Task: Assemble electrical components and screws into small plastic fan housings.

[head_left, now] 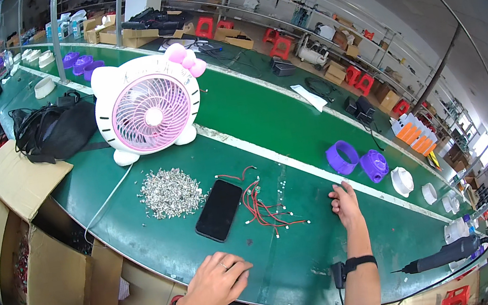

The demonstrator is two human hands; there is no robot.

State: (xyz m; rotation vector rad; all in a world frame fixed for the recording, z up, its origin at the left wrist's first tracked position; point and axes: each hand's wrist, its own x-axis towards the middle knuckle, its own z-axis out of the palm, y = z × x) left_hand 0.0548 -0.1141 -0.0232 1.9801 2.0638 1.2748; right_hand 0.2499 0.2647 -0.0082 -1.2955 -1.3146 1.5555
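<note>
My left hand (220, 282) is at the table's near edge, palm down, its fingers bent and nothing visible in them. Reaching further out over the green table, my right hand (345, 204) has its fingers curled inward, and no object shows in it. Just beyond it stand a purple ring (342, 157) and a purple round housing (374, 165), both apart from the hand. Between my hands lie a black phone (218, 211) and a tangle of red wires (259, 209) with small white connectors. A heap of small silvery screws (170, 193) sits left of the phone.
A pink-and-white cat-shaped fan (151, 112) stands at the back left, its white cord trailing to the near edge. A black bag (57, 129) and open cardboard boxes (57, 285) are left. At right lie a dark electric screwdriver (445, 254) and white round parts (402, 182).
</note>
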